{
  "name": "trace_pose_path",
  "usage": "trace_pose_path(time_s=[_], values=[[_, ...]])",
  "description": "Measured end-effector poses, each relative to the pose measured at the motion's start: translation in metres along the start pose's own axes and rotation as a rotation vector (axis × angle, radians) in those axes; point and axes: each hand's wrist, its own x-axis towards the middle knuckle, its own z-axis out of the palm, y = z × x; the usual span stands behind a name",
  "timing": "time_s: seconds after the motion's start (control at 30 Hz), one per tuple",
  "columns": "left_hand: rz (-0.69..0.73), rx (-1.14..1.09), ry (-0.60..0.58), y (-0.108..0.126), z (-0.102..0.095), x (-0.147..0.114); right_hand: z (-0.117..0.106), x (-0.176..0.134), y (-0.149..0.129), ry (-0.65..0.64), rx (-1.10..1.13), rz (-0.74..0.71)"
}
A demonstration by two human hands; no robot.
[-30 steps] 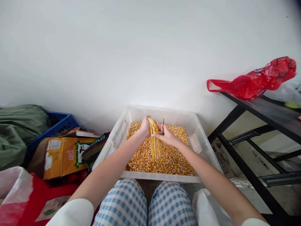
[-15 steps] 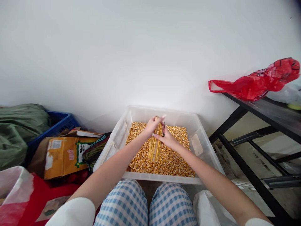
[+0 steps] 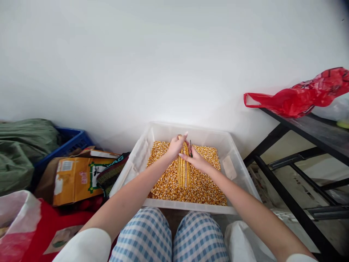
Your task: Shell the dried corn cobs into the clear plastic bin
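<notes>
An ear of corn (image 3: 181,171) slants over the loose kernels, with a pale bare strip running along its length. My left hand (image 3: 176,146) is closed around its upper end, thumb stretched along the top. My right hand (image 3: 197,160) grips the ear from the right side, thumb lying across the kernels. A thin dark tool (image 3: 191,148), perhaps a small screwdriver, sticks up from the right hand's fingers; its lower part is hidden. Beneath both hands, loose corn kernels (image 3: 166,187) cover the floor of a translucent plastic bin (image 3: 240,160).
A black metal rack (image 3: 272,142) with a red plastic bag (image 3: 297,96) stands on the right. Left of the bin are an orange carton (image 3: 72,182), a blue crate (image 3: 75,140) and a green sack (image 3: 24,153). A white wall (image 3: 169,65) rises behind.
The ear's lower end has swung slightly to the right, and its bare strip has shifted toward the right side. My left thumb has drawn back a little along the top.
</notes>
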Motion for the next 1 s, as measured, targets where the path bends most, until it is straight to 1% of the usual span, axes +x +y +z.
trace_pose_path(time_s=[0.1, 0.17, 0.3, 0.37, 0.47, 0.6, 0.73, 0.87, 0.93, 1.0], values=[[-0.003, -0.035, -0.001, 0.001, 0.002, -0.003, -0.004, -0.001, 0.0, -0.046, -0.014, -0.031], [-0.005, -0.039, 0.006, 0.001, 0.002, -0.003, -0.005, -0.001, 0.001, -0.068, -0.003, -0.017], [0.017, -0.01, 0.132, 0.003, -0.001, 0.0, -0.002, 0.0, 0.001, -0.089, 0.051, 0.074], [0.017, -0.032, 0.172, 0.005, -0.003, 0.001, 0.0, 0.0, -0.001, -0.069, 0.032, 0.132], [0.0, -0.074, 0.162, 0.007, -0.004, 0.001, 0.001, 0.0, -0.008, -0.029, -0.022, 0.154], [-0.012, -0.056, 0.131, 0.008, -0.003, 0.0, -0.006, -0.003, -0.017, -0.083, -0.022, 0.093], [-0.021, -0.028, 0.09, 0.008, -0.004, 0.0, -0.012, -0.005, -0.019, -0.108, -0.028, 0.089], [0.006, -0.025, 0.126, 0.012, -0.006, 0.001, -0.008, -0.004, -0.015, -0.143, 0.054, 0.158], [0.014, -0.033, 0.152, 0.015, -0.008, 0.001, -0.004, -0.003, -0.013, -0.13, 0.07, 0.186], [0.011, -0.035, 0.17, 0.016, -0.009, 0.002, 0.0, -0.003, -0.014, -0.102, 0.043, 0.178]])
